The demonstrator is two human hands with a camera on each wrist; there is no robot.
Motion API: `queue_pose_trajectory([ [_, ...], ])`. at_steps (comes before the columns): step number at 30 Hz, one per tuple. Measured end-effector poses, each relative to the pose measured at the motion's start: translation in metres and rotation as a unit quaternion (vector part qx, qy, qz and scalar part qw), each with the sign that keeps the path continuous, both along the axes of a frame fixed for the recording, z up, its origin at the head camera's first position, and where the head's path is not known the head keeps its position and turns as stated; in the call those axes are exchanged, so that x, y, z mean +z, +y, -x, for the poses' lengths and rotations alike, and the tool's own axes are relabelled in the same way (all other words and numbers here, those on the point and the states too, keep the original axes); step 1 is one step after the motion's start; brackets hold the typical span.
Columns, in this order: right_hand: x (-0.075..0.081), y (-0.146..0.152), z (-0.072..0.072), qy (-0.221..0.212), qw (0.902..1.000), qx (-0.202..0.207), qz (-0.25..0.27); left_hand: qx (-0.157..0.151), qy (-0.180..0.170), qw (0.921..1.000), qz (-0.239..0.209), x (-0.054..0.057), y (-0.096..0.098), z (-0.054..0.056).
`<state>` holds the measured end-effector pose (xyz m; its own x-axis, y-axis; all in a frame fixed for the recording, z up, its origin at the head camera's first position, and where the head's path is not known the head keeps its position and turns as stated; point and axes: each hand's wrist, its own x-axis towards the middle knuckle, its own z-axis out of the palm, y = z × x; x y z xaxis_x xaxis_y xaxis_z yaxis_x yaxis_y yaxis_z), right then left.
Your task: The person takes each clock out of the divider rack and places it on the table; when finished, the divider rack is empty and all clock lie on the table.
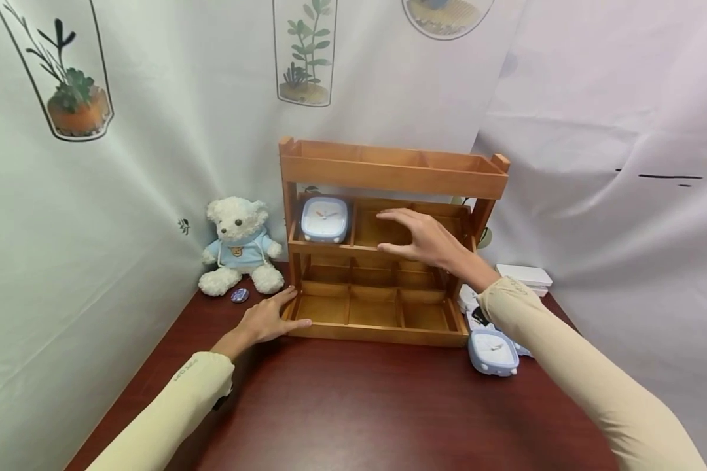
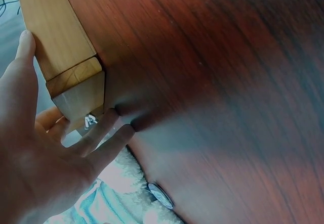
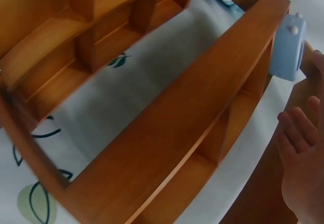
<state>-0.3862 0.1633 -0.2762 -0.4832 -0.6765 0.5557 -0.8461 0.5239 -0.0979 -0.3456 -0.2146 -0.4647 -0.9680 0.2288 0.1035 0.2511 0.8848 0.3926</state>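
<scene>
A three-tier wooden shelf rack [image 1: 395, 175] with divided compartments stands on the dark red table. One blue alarm clock [image 1: 325, 219] sits in the middle tier's left compartment, and its side shows in the right wrist view [image 3: 287, 49]. My right hand [image 1: 421, 239] hovers in front of the middle tier, right of that clock, with thumb and fingers spread apart and nothing between them. At the rack's lower left corner, my left hand [image 1: 266, 318] rests with its thumb along the front board and straight fingers beside the end; two fingertips reach the tabletop [image 2: 202, 107].
Left of the rack sits a white teddy bear [image 1: 239, 245] in a blue hoodie, with a small round badge [image 1: 239, 296] before it. Another blue alarm clock [image 1: 493, 353] stands by the rack's right front corner. Behind my right forearm are white boxes [image 1: 524, 277].
</scene>
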Motion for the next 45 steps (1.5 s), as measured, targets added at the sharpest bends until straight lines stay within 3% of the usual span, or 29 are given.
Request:
queue_pose_trajectory([
  [19, 0.01, -0.07, 0.02, -0.019, 0.9995, -0.013, 0.022, 0.004, 0.003, 1.0, 0.0, 0.001, 0.001, -0.001],
  [24, 0.009, -0.08, 0.025, -0.042, 0.9987, -0.019, 0.023, 0.006, 0.001, 1.0, 0.003, 0.0, 0.001, -0.001],
  [45, -0.006, -0.112, 0.042, -0.048, 0.9987, 0.017, 0.006, 0.009, -0.007, 0.9999, 0.003, -0.001, 0.001, 0.0],
])
